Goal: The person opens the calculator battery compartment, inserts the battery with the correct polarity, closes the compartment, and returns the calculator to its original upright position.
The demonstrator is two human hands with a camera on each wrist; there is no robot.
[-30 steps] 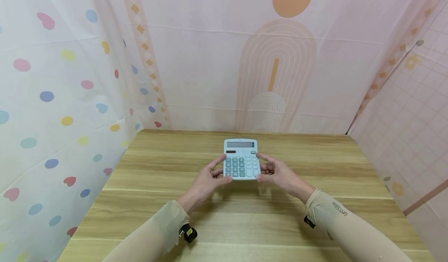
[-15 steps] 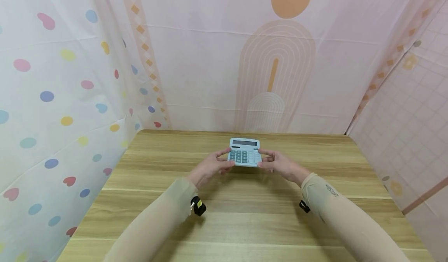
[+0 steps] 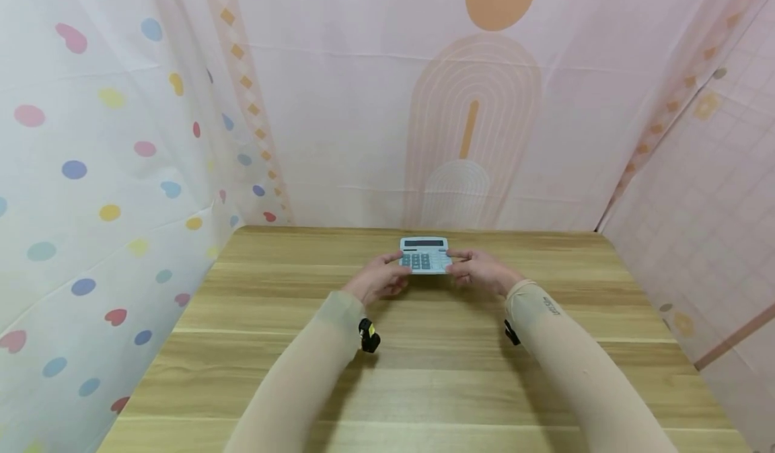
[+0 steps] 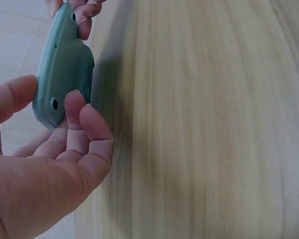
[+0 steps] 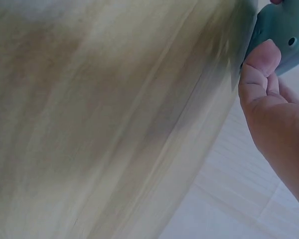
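Note:
A light blue calculator point(image 3: 426, 254) is held between both hands near the table's far edge, its display and keys facing up toward the head camera. My left hand point(image 3: 379, 276) grips its left side, thumb at the near corner and fingers along the edge. On the opposite side my right hand point(image 3: 482, 270) pinches the right edge the same way. The left wrist view shows the calculator's green-blue underside point(image 4: 65, 64), with small dark holes and a shadow on the wood beside it. In the right wrist view only a corner of the calculator point(image 5: 289, 30) shows, beside curled fingers.
The wood-grain table point(image 3: 424, 399) spreads below both forearms. Behind it hangs a pale pink patterned curtain point(image 3: 339, 136); a dotted curtain point(image 3: 121, 251) stands at the left and a checked one point(image 3: 720, 237) at the right.
Both hands have carried the calculator away from the body toward the far edge and slightly right. Its face appears more foreshortened now, tilted flatter. The grip stays on both sides.

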